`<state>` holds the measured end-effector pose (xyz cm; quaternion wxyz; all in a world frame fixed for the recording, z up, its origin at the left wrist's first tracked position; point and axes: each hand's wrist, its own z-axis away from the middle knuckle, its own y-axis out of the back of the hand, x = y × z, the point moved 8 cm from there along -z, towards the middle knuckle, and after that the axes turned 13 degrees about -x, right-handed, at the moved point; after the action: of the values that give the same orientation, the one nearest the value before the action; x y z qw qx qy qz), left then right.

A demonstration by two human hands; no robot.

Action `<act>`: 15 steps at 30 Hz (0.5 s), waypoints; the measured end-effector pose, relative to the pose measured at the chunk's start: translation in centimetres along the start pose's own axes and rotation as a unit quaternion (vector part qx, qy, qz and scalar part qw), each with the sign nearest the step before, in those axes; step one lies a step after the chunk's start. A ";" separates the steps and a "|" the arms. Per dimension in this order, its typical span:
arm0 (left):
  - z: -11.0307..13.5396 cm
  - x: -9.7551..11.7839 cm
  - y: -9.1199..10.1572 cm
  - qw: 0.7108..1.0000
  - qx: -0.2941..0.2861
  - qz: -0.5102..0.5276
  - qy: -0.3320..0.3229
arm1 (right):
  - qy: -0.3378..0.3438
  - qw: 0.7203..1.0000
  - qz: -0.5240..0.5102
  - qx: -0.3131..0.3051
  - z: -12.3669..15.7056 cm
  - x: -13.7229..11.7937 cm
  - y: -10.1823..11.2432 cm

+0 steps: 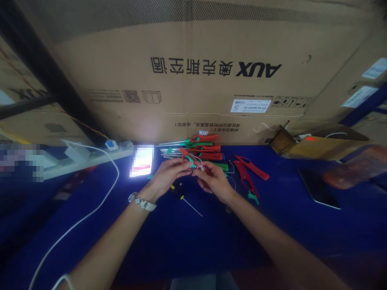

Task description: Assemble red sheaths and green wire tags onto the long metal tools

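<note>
Red handle [185,153] between grips, above counter [166,241]. Left grip [168,172] pinching handle; right grip [214,179] apparently pinching white wire [201,166]; likely steadying small parts. Lighters [211,156] just beyond grips, crowding far side; screwdriver [182,197] just nearer; red shells [244,174] right, bright screen [142,159] left.

L hand [166,176] & R hand [216,181] nearly meet, fingers [180,174] bent; R grip prob. a pinch, bit blurry.

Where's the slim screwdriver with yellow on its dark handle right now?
Lower-middle of the head view: the screwdriver lies on the blue tabletop, just below the bare left hand and right of the pale wristband.
</note>
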<state>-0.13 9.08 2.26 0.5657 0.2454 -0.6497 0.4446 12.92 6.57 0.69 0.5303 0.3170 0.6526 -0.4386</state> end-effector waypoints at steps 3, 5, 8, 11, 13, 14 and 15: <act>0.1 0.3 -0.1 1.000 -0.005 -0.019 0.001 | 0.001 1.000 0.005 -0.007 0.0 -0.1 -0.1; 0.1 0.5 -0.1 0.999 -0.008 -0.032 0.004 | 0.000 1.000 0.011 -0.010 0.0 -0.1 -0.2; 0.1 0.4 0.0 0.999 0.000 -0.044 0.012 | 0.002 1.000 0.021 -0.010 0.0 -0.2 -0.2; 0.1 0.3 0.0 0.999 0.004 -0.041 0.017 | 0.009 0.999 0.029 -0.011 0.0 -0.2 -0.1; 0.0 0.3 -0.1 0.999 0.001 -0.033 0.019 | 0.014 0.999 0.033 -0.008 0.0 -0.3 0.0; 0.0 0.2 -0.1 0.999 0.000 -0.029 0.021 | 0.015 0.999 0.035 -0.006 0.0 -0.4 0.0; 0.0 0.1 -0.1 0.999 -0.001 -0.027 0.023 | 0.015 0.999 0.035 -0.005 0.0 -0.4 0.0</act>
<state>-0.05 9.03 2.44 0.5930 0.2522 -0.6297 0.4340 13.03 6.63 1.09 0.5371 0.3439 0.6511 -0.4116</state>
